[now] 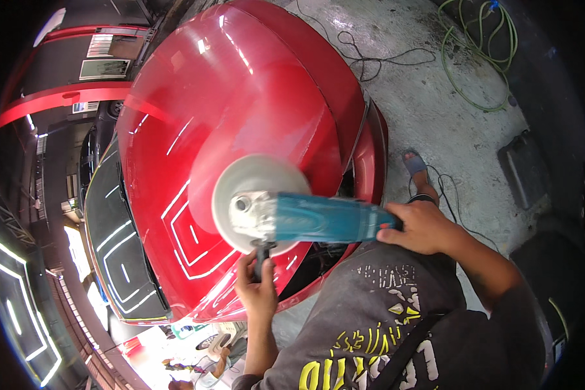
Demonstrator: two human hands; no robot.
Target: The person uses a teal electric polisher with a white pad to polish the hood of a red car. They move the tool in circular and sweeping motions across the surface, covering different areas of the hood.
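Both hands, left hand and right hand, are clamping fingers around the teal electric polisher, ideally keeping its round white pad flat against the glossy red car panel.

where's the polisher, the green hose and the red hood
polisher [325, 218]: head view, on its teal body
green hose [478, 49]: head view, on the coil on the floor
red hood [240, 91]: head view, on the glossy upper panel

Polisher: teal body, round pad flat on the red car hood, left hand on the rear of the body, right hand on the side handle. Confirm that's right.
The hands are swapped. In the head view the left hand grips the black side handle below the polisher, and the right hand holds the rear of the body. The pad does rest on the red hood.
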